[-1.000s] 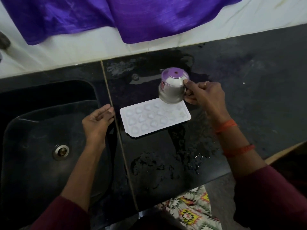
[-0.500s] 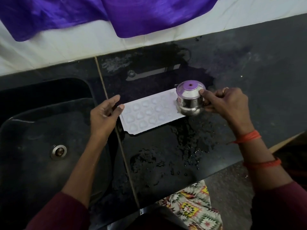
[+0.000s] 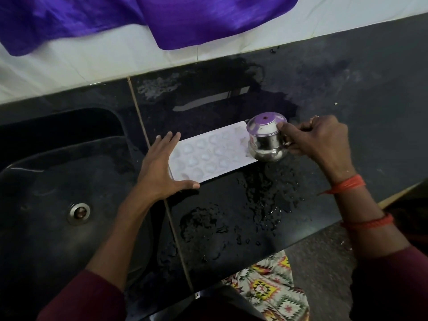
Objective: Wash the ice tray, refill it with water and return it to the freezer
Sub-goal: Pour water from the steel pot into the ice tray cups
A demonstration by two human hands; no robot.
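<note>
Two jobs: left grip [image 3: 159, 167], spread flat, steadies the ice tray [image 3: 208, 156]; right grip [image 3: 317, 137] clasps the steel cup [image 3: 266, 142]; best tip slowly, cell by cell.

White ice tray [image 3: 208, 156]; black counter [image 3: 254, 216]; purple cloth [image 3: 208, 19].

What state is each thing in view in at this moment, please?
ice tray, flat on the countertop, cavities up; water level unclear
steel mug, held by its handle at the tray's right end
left hand, fingers straight, touching the tray's left end
right hand, grips the mug's handle
countertop, wet, scattered puddles
sink, drain uncovered
purple cloth, draped over the white wall
</note>
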